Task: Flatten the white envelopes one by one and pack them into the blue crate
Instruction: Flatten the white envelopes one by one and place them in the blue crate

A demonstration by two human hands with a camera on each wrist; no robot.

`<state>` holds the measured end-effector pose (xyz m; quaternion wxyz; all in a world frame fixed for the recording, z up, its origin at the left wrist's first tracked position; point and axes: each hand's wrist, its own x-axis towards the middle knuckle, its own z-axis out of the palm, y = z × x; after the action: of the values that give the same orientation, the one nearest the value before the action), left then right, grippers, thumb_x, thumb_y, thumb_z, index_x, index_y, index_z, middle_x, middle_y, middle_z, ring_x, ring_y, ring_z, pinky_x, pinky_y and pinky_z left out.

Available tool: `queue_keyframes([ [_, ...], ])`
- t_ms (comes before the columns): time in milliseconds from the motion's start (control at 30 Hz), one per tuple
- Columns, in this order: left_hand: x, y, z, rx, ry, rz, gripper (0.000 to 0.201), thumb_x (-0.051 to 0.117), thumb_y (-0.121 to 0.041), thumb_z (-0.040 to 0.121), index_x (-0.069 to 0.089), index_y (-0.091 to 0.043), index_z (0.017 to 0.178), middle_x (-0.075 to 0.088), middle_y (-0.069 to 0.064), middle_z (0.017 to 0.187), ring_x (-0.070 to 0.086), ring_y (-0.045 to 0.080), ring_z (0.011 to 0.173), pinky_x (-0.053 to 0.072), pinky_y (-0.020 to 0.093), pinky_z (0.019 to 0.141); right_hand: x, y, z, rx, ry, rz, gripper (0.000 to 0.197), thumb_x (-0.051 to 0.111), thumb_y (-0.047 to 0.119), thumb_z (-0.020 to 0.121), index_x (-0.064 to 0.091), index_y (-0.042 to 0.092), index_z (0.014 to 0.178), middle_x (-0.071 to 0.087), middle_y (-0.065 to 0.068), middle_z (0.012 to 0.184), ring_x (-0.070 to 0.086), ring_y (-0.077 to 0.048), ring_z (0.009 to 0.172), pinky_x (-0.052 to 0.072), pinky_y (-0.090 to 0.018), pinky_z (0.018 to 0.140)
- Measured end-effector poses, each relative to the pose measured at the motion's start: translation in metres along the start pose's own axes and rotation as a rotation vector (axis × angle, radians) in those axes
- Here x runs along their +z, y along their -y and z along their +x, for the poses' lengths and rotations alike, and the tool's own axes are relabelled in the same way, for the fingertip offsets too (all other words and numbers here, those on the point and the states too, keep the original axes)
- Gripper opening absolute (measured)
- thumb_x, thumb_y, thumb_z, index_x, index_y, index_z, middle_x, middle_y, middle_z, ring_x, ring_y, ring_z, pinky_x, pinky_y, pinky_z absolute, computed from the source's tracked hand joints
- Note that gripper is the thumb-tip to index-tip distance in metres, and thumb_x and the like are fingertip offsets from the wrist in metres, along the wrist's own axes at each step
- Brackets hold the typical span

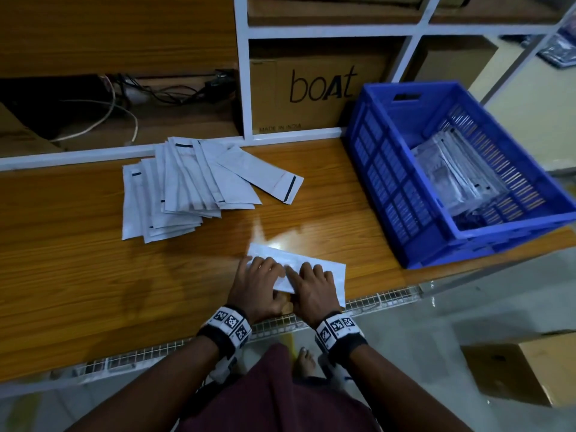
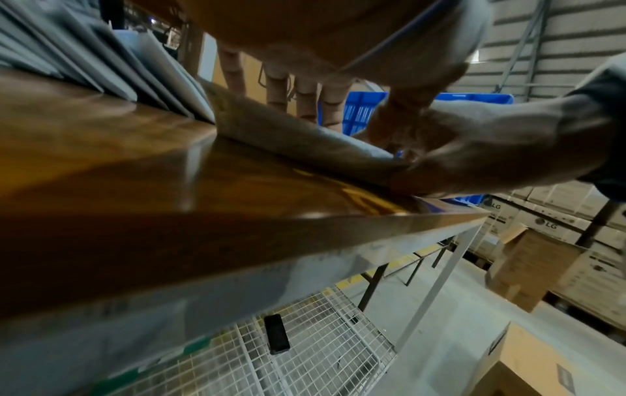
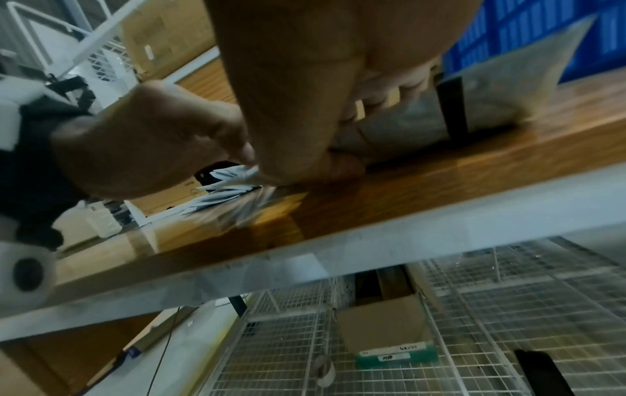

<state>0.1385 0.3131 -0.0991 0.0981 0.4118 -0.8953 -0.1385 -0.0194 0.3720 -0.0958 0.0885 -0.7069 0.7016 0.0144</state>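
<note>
Your envelope (image 1: 324,269) lies near the front edge of the wooden table (image 1: 78,260), a long white rectangle set at a slant, matte paper with a glossy glare on the wood just behind it. One end sticks out to your right past your knuckles. From the right wrist view a dark band (image 3: 452,107) crosses it near that end, and the paper there bows up a little off the wood rather than lying dead flat.

Your left hand (image 1: 260,283) and right hand (image 1: 313,286) sit side by side on it, fingers laid forward and roughly straight, palms down, pressing. Thumbs are tucked toward the near edge of the paper; whether they pinch it, you cannot tell from these views.

The loose pile of envelopes (image 1: 187,185) is fanned out toward the back of the table, well apart from your hands: thin, flat, pale grey-white sleeves, some showing short dark strips at one end.

The blue crate (image 1: 389,169) stands at the right end of the table, rigid plastic with slotted walls, a ribbed floor and a cut-out handle. Several packed envelopes (image 1: 452,169) lie inside it, toward its right side.

Behind, a brown cardboard box (image 1: 311,92) printed "boAt" sits in a white-framed shelf.
</note>
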Motion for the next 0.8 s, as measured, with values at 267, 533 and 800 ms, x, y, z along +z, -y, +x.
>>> queue_keyframes([
  [267,0.036,0.014,0.013,-0.120,0.255,0.061,0.071,0.002,-0.058,0.099,0.005,-0.032,0.164,-0.005,-0.009,0.170,-0.007,0.017,0.158,-0.006,0.047,0.127,-0.001,-0.008,-0.008,0.098,-0.006,0.208,0.066,0.029,0.043,0.087,0.032,0.029,0.151,0.036,-0.005,0.154,0.031,-0.029,0.141,0.027,-0.049,0.113],
  [533,0.046,0.004,0.009,-0.229,0.246,0.048,0.071,-0.009,-0.053,0.096,-0.007,-0.031,0.163,-0.017,-0.008,0.169,-0.018,0.017,0.156,-0.010,0.050,0.125,0.033,-0.006,-0.004,0.149,0.027,0.238,0.056,0.009,0.048,0.106,-0.009,0.040,0.158,-0.020,0.008,0.165,-0.027,-0.021,0.150,-0.008,-0.052,0.123],
  [800,0.047,0.011,0.003,-0.126,0.187,0.098,0.064,0.018,-0.051,0.104,0.010,-0.028,0.163,0.001,0.000,0.171,-0.001,0.025,0.158,0.002,0.057,0.125,0.040,-0.010,0.001,0.144,0.033,0.198,0.057,0.014,0.048,0.105,0.000,0.037,0.160,-0.011,0.004,0.168,-0.016,-0.024,0.153,-0.001,-0.051,0.124],
])
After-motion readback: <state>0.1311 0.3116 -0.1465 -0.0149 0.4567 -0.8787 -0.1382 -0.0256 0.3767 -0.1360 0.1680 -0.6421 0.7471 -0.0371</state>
